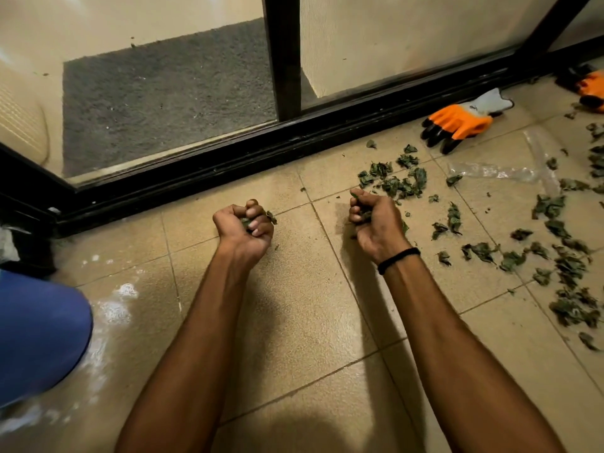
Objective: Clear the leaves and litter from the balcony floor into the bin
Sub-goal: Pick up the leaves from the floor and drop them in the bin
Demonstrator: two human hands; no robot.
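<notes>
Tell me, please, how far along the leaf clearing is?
Done: the tiles nearest the person look clear. In hand: the left hand and right hand each clutch leaves. Left: scattered leaves, a clear plastic wrapper; no bin is visible.

Dry, crumpled green leaves (405,181) lie scattered across the right-hand tiles

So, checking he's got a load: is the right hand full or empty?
Full: right hand is fisted, with leaves poking between the fingers.
</notes>
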